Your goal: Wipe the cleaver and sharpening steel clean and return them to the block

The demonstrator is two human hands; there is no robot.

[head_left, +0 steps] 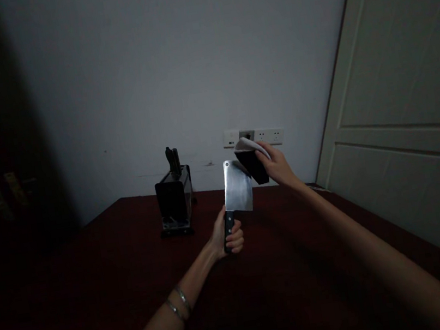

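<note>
My left hand is closed around the black handle of a steel cleaver, holding it upright with the broad blade pointing up, above the dark red table. My right hand grips a folded cloth, dark with a white edge, which rests against the upper right corner of the blade. Two thin bracelets circle my left wrist.
A black knife block with dark handles sticking out of its top stands at the back of the table, left of the cleaver. White wall sockets sit on the wall behind. A pale door fills the right side. The left of the room is dark.
</note>
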